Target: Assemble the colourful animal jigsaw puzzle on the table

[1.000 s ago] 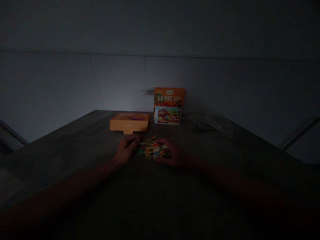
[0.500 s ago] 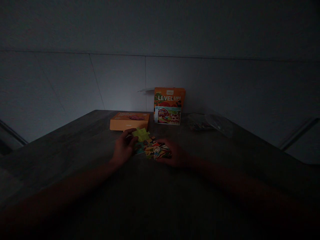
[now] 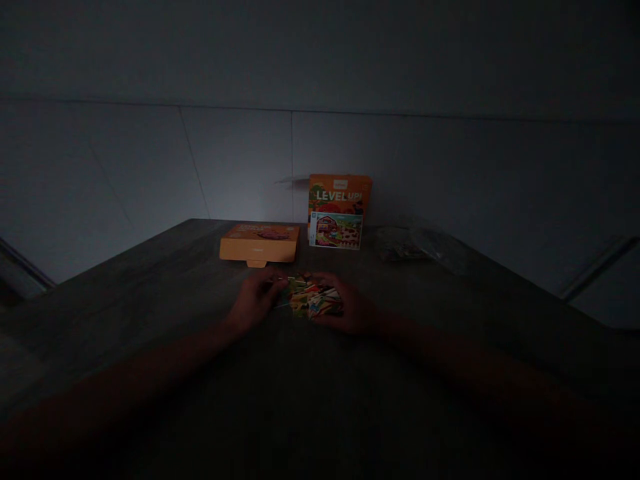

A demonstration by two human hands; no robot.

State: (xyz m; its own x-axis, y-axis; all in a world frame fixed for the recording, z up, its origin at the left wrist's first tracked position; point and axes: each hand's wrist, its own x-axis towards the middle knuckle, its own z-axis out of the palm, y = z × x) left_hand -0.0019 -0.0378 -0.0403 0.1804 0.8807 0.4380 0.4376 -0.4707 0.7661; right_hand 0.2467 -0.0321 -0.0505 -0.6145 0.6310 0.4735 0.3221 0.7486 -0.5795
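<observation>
A pile of colourful jigsaw puzzle pieces (image 3: 311,298) sits between my two hands at the middle of the table. My right hand (image 3: 353,310) wraps round the right side of the pile, thumb at the near side and fingers along the far side. At the pile's left edge, my left hand (image 3: 254,297) has its thumb and fingers brought together on puzzle pieces; a bit of teal shows just under its thumb. The dim light hides exactly which pieces lie in its fingers.
Behind the left hand lies an orange puzzle box (image 3: 259,250) with its flap toward me. An orange "LEVEL UP!" box (image 3: 341,190) stands upright, a farm picture card (image 3: 336,231) leaning on it. Clear plastic bags (image 3: 430,248) lie at right on the grey table (image 3: 195,267).
The yellow-green piece held up in my left hand is out of sight now. That hand has dropped slightly toward the pile, uncovering the orange box's flap tab. My right hand is nearly still.
</observation>
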